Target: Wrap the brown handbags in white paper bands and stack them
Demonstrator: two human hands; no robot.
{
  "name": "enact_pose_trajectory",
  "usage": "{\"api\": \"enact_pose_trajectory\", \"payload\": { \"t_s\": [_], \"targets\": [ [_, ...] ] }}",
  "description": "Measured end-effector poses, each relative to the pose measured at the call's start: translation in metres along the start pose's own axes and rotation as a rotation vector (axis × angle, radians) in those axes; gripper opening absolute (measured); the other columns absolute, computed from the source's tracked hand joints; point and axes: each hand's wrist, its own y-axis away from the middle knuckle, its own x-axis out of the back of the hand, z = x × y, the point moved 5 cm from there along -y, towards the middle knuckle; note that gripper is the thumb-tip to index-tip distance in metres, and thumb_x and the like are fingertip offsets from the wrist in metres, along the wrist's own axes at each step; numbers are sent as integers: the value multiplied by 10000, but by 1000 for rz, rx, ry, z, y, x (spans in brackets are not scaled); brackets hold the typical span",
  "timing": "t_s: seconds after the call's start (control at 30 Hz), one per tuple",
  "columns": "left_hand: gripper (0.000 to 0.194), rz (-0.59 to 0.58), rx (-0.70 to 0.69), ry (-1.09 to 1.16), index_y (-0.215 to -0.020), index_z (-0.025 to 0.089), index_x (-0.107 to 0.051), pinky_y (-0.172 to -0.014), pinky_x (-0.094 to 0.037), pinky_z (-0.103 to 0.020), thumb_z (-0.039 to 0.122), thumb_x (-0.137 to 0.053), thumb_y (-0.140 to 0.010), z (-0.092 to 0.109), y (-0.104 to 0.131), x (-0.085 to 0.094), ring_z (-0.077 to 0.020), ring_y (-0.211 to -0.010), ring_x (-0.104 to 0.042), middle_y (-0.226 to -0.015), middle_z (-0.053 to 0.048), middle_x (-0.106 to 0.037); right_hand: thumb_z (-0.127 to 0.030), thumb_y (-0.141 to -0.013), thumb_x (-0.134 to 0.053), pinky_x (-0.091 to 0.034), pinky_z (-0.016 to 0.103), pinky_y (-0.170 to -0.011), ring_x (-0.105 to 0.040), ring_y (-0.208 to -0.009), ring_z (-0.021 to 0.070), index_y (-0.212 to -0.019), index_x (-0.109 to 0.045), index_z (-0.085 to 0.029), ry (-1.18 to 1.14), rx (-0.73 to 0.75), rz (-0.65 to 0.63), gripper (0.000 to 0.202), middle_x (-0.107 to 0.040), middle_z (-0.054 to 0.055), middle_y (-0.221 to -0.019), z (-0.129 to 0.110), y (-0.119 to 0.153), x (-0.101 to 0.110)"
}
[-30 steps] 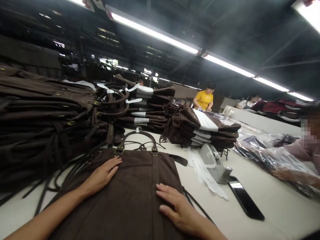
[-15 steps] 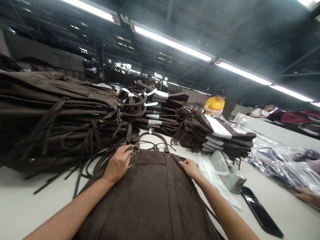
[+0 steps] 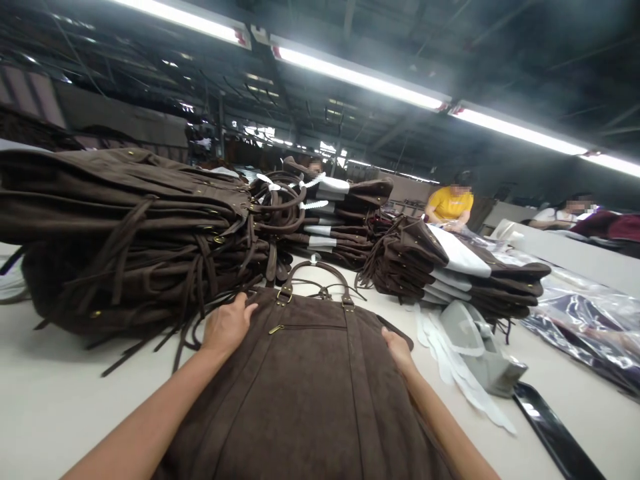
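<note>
Brown bag (image 3: 310, 393), matte with a suede-like nap, lies on the pale, smooth table (image 3: 45, 400), directly before the wearer. Roughly trapezoid front; two vertical seamed straps, a slit zip with a narrow brass-coloured pull (image 3: 276, 329). Arched, rounded handle (image 3: 313, 264) stands at the bag's far edge on metal rings, a white wrap at its crown.

Left hand (image 3: 226, 328) at the bag's upper left edge: fingers bent and gripping the border, some tips hidden. Right hand (image 3: 399, 348) at its upper right edge: thumb on the front face, other fingers out of sight around the side, border held between.

Left of the bag, a bulky pile (image 3: 125, 247) of similar dark brown bags, soft folds, thin dangling straps. Beyond the bag, a second stack (image 3: 350, 200), banded in white. Beyond and to its right, a third stack (image 3: 480, 280), sagging, crossed by broad, flat white bands.

Right of the bag: limp, ragged-edged white strips (image 3: 465, 380); a grey dispenser-like block (image 3: 493, 360), hard, curved; a glossy black phone (image 3: 555, 427), rounded corners. Farther right, crinkled clear plastic (image 3: 595, 327) over dark contents.
</note>
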Motion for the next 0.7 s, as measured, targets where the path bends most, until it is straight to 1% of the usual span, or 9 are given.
{"api": "enact_pose_trajectory", "payload": {
  "t_s": [0.07, 0.13, 0.2, 0.27, 0.33, 0.4, 0.47, 0.6, 0.7],
  "targets": [
    [334, -9, 62, 78, -1019, 162, -615, -804, -464, -385, 423, -449, -894, -9, -8, -5, -345, -953, -648, -901, -152, -688, -392, -791, -531, -464, 369, -825, -627, -863, 299, -740, -605, -150, 145, 38, 39, 258, -666, 115, -759, -4, 5, 1],
    [317, -44, 157, 182, -919, 144, -630, -741, -481, -326, 406, -453, -900, -23, -17, -10, -288, -902, -661, -892, -131, -695, -354, -829, -486, -445, 376, -865, -630, -921, 300, -976, -602, -113, 231, 76, 56, 306, -672, 151, -922, -11, 13, -1],
    [323, -92, 254, 290, -830, 126, -630, -664, -489, -287, 377, -446, -917, -36, -25, -15, -228, -798, -668, -836, -112, -696, -343, -880, -430, -443, 400, -862, -643, -927, 305, -1225, -505, -104, 340, 116, 46, 427, -662, 171, -992, -18, 22, -5],
    [316, -125, 322, 374, -797, 119, -623, -645, -496, -271, 355, -462, -932, -45, -27, -17, -174, -717, -654, -787, -77, -686, -364, -934, -342, -455, 431, -838, -655, -925, 319, -1376, -375, -110, 527, 166, 21, 511, -654, 187, -1027, -21, 30, -9],
    [302, -132, 351, 420, -797, 121, -619, -673, -507, -277, 366, -507, -933, -48, -24, -15, -143, -699, -638, -767, -37, -667, -370, -962, -254, -471, 445, -837, -644, -991, 323, -1419, -326, -125, 731, 265, 3, 524, -623, 196, -1130, -21, 33, -9],
    [326, -127, 344, 430, -798, 125, -620, -708, -515, -296, 415, -539, -923, -47, -19, -12, -140, -720, -629, -761, -9, -647, -361, -959, -241, -482, 440, -865, -620, -1061, 317, -1383, -393, -127, 862, 391, 6, 508, -585, 191, -1203, -25, 30, -5],
    [365, -120, 322, 412, -781, 124, -620, -733, -517, -314, 456, -547, -914, -45, -15, -10, -151, -749, -624, -754, -1, -631, -360, -938, -284, -480, 436, -907, -606, -1078, 314, -1307, -491, -107, 920, 526, -1, 493, -589, 192, -1175, -38, 23, 2],
    [380, -132, 300, 335, -799, 124, -618, -759, -516, -335, 476, -536, -915, -42, -13, -10, -158, -773, -618, -778, -8, -626, -416, -915, -344, -434, 442, -1020, -557, -1150, 301, -1220, -590, -130, 818, 783, -64, 486, -593, 159, -1219, -92, 31, 10],
    [379, -164, 291, 273, -870, 129, -625, -794, -515, -356, 491, -524, -918, -42, -15, -13, -168, -821, -623, -850, -27, -640, -476, -941, -345, -348, 430, -1119, -447, -1306, 260, -1369, -487, -176, 720, 890, -192, 542, -500, 105, -1399, -110, 50, -9]
  ]
}}
